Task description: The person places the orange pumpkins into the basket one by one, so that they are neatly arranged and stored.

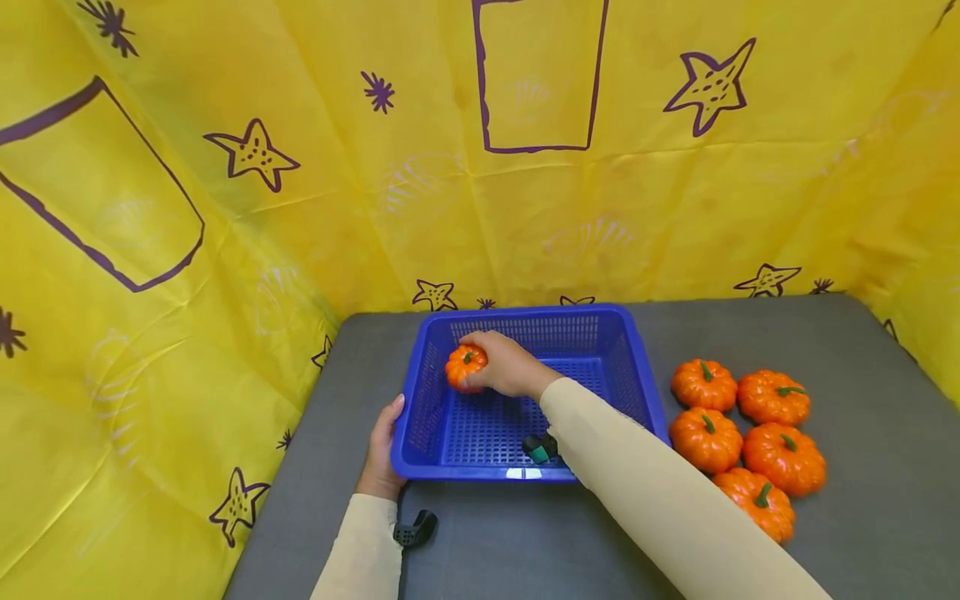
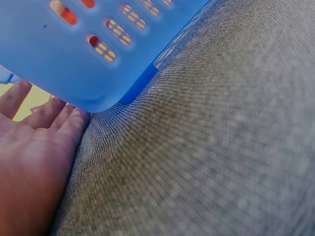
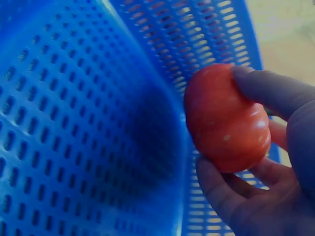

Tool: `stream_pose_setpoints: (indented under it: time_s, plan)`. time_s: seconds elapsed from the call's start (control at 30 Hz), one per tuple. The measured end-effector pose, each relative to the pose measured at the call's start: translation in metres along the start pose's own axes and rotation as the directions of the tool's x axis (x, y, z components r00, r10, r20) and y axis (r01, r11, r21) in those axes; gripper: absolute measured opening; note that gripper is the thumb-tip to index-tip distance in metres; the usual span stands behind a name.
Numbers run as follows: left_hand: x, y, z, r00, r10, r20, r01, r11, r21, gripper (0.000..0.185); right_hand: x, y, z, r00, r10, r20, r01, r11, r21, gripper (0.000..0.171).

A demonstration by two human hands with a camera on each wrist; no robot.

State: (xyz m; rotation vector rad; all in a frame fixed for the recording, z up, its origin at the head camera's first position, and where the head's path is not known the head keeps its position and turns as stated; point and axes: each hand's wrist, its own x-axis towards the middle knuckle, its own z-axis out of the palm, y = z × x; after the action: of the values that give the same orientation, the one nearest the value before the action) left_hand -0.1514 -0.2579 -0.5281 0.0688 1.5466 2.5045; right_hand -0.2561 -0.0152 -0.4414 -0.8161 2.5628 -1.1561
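Observation:
My right hand [image 1: 510, 364] reaches into the blue plastic basket [image 1: 648, 375] and grips a small orange toy pumpkin [image 1: 459, 371] with a green stem. In the right wrist view, thumb and fingers [image 3: 216, 189] are bent around the pumpkin [image 3: 224, 120], beside the slotted basket wall [image 3: 147, 29]. The pumpkin is near the basket's back left corner, over its floor. My left hand [image 1: 382, 446] is at the basket's left side. Its fingers [image 2: 49, 113] extend against the outside of the basket [image 2: 59, 54], seen close in the left wrist view.
Several more orange toy pumpkins [image 1: 705, 439] sit grouped on the grey table [image 1: 480, 542], right of the basket. Yellow cloth [image 1: 465, 225] with drawn stars hangs behind and on both sides. Black wrist devices [image 1: 415, 529] are worn at both wrists.

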Motion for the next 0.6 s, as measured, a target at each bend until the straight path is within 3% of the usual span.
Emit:
stream_pose_setpoints:
  time_s: [0.27,0.6]
  plan:
    - [-0.0002,0.0026,0.0,1.0,-0.01,-0.006,0.01,1.0,-0.003,0.047,0.0024,0.0037,0.0017,0.997,0.071,0.034,-0.07,0.997,-0.036,0.064]
    - [-0.0017,0.0047,0.001,0.999,-0.013,0.032,0.014,1.0,-0.026,0.048,0.0036,0.0055,0.0056,0.995,0.093,0.039,-0.091,0.994,-0.064,0.06]
